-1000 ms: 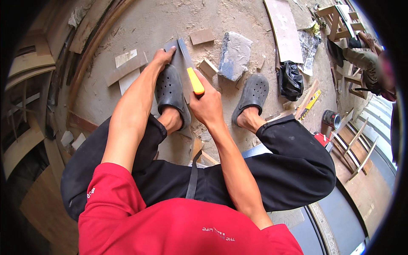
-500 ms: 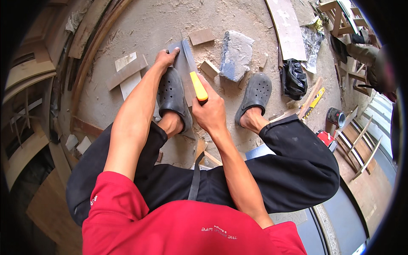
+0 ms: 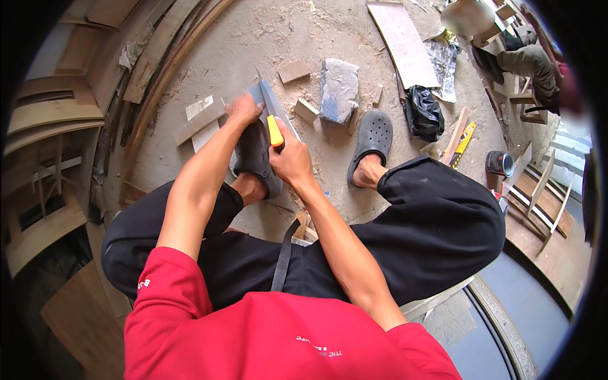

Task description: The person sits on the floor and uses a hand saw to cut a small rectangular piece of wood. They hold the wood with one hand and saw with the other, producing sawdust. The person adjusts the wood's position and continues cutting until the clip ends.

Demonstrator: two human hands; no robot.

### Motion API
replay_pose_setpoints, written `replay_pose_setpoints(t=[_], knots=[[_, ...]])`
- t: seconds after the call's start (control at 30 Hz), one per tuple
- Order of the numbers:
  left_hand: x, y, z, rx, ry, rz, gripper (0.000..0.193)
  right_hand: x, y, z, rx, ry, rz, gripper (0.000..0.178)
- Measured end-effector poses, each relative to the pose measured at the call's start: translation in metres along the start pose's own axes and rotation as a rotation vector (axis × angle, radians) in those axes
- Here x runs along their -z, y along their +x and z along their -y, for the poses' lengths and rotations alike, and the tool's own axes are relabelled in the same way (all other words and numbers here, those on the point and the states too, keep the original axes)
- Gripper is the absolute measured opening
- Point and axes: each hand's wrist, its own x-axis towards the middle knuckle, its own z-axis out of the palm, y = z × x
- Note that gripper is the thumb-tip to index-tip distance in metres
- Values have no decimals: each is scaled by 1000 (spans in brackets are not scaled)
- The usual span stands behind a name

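Observation:
My right hand [image 3: 292, 157] is closed round the yellow and black handle of a handsaw [image 3: 275, 132]. The saw's thin blade points away from me and lies across a flat grey-blue board [image 3: 290, 118]. At the board's far left edge my left hand [image 3: 244, 109] grips it, close beside the blade; its fingers are partly blurred. My left foot, in a dark grey clog [image 3: 255, 152], presses on the board between my two arms. Where the blade's teeth meet the board is too fine to make out.
A rough concrete block [image 3: 339, 90] and small wood offcuts [image 3: 293, 71] lie ahead. To the right are a black plastic bag [image 3: 424, 114], a yellow tool [image 3: 465, 142] and an open can [image 3: 500, 163]. Wooden frames [image 3: 57, 120] stand left. Another person [image 3: 532, 66] is at far right.
My right hand has pushed the saw forward along the board, closer to my left hand. The left hand still holds the board's far edge. The whole view has shifted slightly.

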Motion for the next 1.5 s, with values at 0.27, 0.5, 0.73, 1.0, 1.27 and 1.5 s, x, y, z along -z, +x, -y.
replay_pose_setpoints(t=[0.27, 0.5, 0.73, 1.0, 1.27, 1.5], knots=[[-85, -60, 19, -468, 832, -348, 63, -12, -4, -8, 0, 27, 57, 66], [-129, -106, -2, -475, 54, -199, 68, -18, -16, -5, -90, 32, 28, 69], [-148, -108, -10, -459, -214, -130, 72, -9, -20, -16, -31, 39, -54, 70], [-172, -95, 1, -457, -342, -147, 78, 20, -5, -11, -99, 79, -74, 58], [-106, -129, -4, -411, -68, -131, 78, 95, 5, -17, -9, 223, -322, 54], [-110, -134, -13, -454, 175, -63, 86, 151, -12, 22, -49, 532, -330, 51]])
